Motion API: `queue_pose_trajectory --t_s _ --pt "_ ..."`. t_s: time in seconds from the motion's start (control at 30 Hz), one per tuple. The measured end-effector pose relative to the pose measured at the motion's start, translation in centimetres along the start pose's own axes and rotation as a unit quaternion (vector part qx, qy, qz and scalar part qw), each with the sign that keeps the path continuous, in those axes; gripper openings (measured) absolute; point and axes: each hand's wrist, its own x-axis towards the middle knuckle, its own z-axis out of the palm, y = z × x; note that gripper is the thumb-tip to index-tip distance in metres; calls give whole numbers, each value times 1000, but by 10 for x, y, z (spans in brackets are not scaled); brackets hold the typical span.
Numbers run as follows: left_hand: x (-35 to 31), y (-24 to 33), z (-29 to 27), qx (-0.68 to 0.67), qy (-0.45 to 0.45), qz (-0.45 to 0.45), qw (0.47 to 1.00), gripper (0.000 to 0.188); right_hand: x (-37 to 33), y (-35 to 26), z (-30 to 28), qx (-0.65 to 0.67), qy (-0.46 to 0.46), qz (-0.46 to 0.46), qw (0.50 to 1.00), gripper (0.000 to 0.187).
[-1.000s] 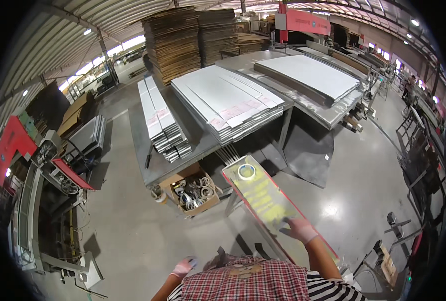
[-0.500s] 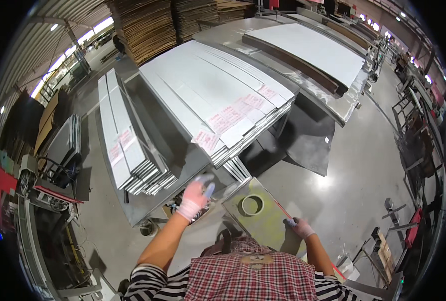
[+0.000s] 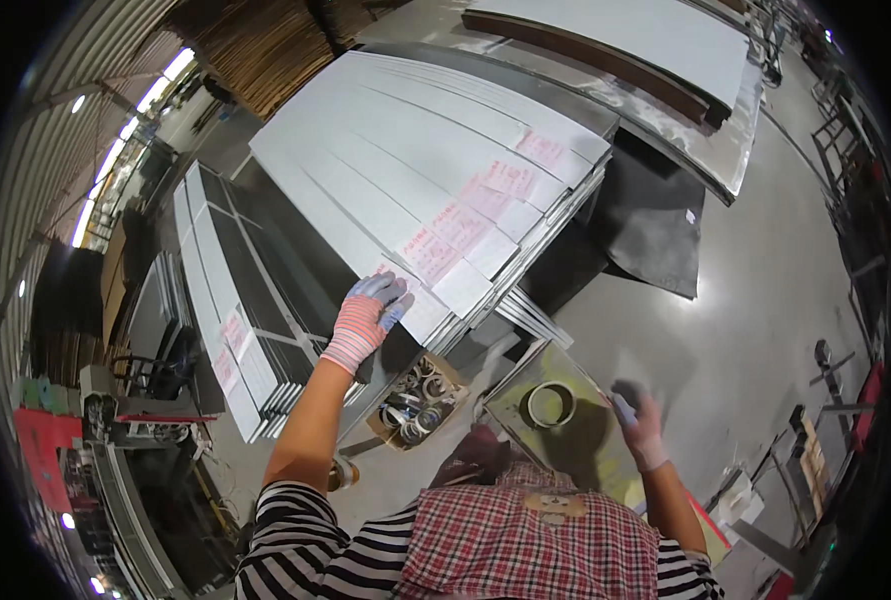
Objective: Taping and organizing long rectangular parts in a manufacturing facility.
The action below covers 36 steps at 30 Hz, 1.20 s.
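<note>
My left hand (image 3: 363,318), in a striped knit glove with grey-blue fingertips, is at the near left corner of a wide stack of white panels (image 3: 415,130). Its fingers stretch over a red-printed paper label (image 3: 440,248) lying on top, with the thumb apart; whether they press on the panel is hard to tell. To the right, my gloved right hand (image 3: 643,432) hovers beside a green-yellow smeared board (image 3: 510,395), fingers slightly blurred but apart, nothing visible in them. A roll of tape (image 3: 551,404) lies on that board.
A narrower strapped stack of panels (image 3: 210,270) stands at left. Below the table edge sits a cardboard box (image 3: 420,405) of tape rolls. Another white panel stack (image 3: 625,40) lies at the far right, near a black sheet (image 3: 655,225). Brown sheets (image 3: 250,50) are piled behind.
My left hand has moved forward from above the table's near edge to the panel stack's corner. My right hand has come off the board's right edge, and the view has tilted.
</note>
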Motion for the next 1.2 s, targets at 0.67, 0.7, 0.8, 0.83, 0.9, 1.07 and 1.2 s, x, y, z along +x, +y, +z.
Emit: queue_pose_trajectory --t_s 0.67,0.7,0.8,0.83,0.9,1.07,1.2 --pt "-36 76 28 -115 -60 -24 991 17 8 -70 180 662 -154 308 665 82" --pt "-39 84 33 -128 -67 -16 989 17 -7 -58 175 557 -160 272 768 78" --pt "-46 107 48 -135 -52 1 989 18 -38 -50 144 448 -106 345 818 68" --pt "-45 104 51 -142 -57 1 988 18 -46 -54 131 460 -66 440 768 63" --pt "-50 101 55 -146 -51 -3 988 18 -65 -71 95 70 -129 174 974 46" --pt "-52 119 52 -77 -8 6 997 20 -42 -15 20 -458 -164 -238 840 48" --pt "-51 141 35 46 -21 33 998 20 -11 14 3 -373 -218 -355 829 35"
